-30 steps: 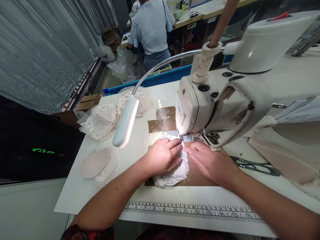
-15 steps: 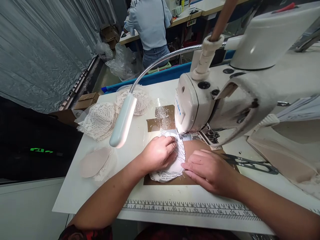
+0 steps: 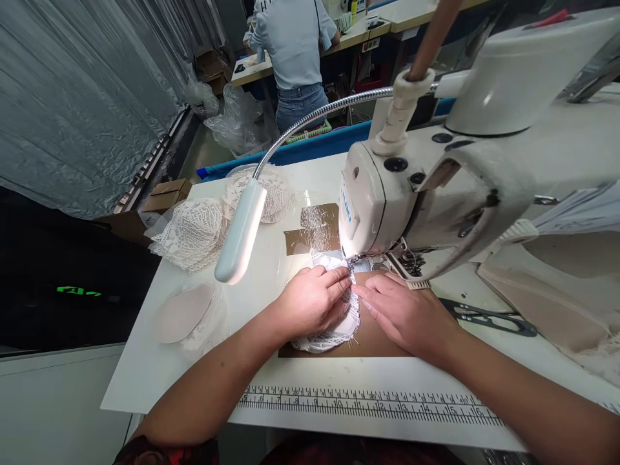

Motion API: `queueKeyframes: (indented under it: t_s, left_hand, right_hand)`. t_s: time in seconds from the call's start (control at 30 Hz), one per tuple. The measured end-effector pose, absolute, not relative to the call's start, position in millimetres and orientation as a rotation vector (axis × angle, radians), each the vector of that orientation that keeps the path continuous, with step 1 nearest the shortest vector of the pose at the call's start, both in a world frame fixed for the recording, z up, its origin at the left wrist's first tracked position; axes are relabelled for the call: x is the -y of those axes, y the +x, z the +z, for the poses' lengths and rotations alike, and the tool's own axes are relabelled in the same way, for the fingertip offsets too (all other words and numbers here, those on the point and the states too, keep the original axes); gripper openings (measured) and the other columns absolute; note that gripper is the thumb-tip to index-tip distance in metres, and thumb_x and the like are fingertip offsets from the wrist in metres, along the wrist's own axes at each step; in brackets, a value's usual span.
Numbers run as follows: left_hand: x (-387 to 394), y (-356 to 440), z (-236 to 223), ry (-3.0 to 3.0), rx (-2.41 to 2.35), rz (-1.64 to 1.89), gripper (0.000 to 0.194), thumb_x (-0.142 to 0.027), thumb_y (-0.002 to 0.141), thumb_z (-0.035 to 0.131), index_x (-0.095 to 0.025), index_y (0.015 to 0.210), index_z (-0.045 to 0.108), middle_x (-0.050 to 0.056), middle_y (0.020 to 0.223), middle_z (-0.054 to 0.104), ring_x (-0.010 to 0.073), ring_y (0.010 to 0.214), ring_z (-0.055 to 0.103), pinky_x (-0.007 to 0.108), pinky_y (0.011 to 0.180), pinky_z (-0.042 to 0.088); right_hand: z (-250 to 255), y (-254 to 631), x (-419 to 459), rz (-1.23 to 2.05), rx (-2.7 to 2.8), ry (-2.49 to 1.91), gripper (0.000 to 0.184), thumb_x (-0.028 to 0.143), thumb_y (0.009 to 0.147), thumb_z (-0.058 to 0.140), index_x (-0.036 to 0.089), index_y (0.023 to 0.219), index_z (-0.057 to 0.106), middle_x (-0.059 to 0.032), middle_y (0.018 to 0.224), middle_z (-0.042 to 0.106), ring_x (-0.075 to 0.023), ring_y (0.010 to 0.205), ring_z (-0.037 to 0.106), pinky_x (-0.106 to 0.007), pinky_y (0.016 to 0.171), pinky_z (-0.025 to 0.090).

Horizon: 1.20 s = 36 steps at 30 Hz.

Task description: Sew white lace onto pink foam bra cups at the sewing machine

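Observation:
A white lace fabric piece (image 3: 334,337), rounded with a frayed edge, lies under the needle end of the sewing machine (image 3: 368,200). My left hand (image 3: 317,300) presses on its top, fingers bent and held together on the lace. At the piece's right edge, my right hand (image 3: 404,310) has thumb and forefinger closed on the rim, close to my left fingertips. The needle and presser foot are mostly hidden behind the machine head. A brown plate (image 3: 382,332) lies beneath the fabric.
A lamp (image 3: 241,232) on a bendy neck hangs left of the machine. Lace stacks (image 3: 188,236) and beige oval pads (image 3: 184,314) lie on the left. Dark thread snips (image 3: 489,316) rest at right. A ruler strip (image 3: 368,407) runs along the front edge. Another person (image 3: 298,51) sits beyond.
My right hand has slid forward along the lace edge, towards the needle. My left hand has shifted slightly right on the piece. The other person's arms have moved a little.

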<state>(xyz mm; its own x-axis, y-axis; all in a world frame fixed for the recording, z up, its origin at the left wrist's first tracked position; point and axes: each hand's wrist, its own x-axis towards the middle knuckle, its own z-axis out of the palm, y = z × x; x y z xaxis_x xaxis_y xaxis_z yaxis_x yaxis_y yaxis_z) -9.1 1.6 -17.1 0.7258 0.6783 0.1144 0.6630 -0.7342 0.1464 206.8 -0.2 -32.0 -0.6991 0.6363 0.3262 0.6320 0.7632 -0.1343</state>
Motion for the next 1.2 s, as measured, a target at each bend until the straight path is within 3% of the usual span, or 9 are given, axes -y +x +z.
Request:
queueKeyframes:
  t_s: [0.3,0.5,0.8,1.2]
  left_hand:
    - [-6.3,-9.6,-18.5,2.812,-1.081,0.255,0.046,-0.038,0.094,0.038,-0.009,0.126,0.055,0.013,0.134,0.054,0.0253,0.099,0.057,0.04,0.082,0.05]
    - [-7.5,-9.6,-17.0,2.856,-1.097,0.257,0.041,-0.027,0.092,0.039,-0.011,0.126,0.057,0.012,0.132,0.056,0.0229,0.089,0.054,0.039,0.077,0.048]
    - [-10.1,-11.6,-16.3,2.852,-1.083,0.26,0.038,-0.019,0.088,0.043,-0.013,0.122,0.06,0.008,0.131,0.058,0.0226,0.091,0.052,0.038,0.079,0.045]
    - [-12.3,-14.1,-21.4,2.828,-1.07,0.345,0.037,-0.019,0.089,0.045,-0.015,0.123,0.059,0.009,0.129,0.059,0.0231,0.101,0.053,0.039,0.084,0.045]
  right_hand:
    - [-30.8,202.7,0.5,0.061,2.567,-1.134,0.032,0.014,0.086,0.041,0.019,0.103,0.068,-0.0053,0.077,0.063,-0.0172,0.07,0.052,-0.029,0.056,0.031]
    - [-35.2,201.3,-2.5,0.049,2.549,-1.185,0.04,0.013,0.086,0.038,0.019,0.114,0.066,-0.0059,0.073,0.063,-0.017,0.066,0.052,-0.029,0.056,0.033]
    - [-38.4,202.8,-3.9,0.066,2.555,-1.174,0.039,0.014,0.087,0.039,0.018,0.114,0.067,-0.0062,0.072,0.064,-0.0176,0.068,0.054,-0.029,0.06,0.036]
    - [-47.7,208.7,-1.6,0.148,2.507,-1.156,0.039,0.02,0.089,0.038,0.023,0.116,0.066,-0.0068,0.078,0.064,-0.0177,0.068,0.053,-0.028,0.06,0.039]
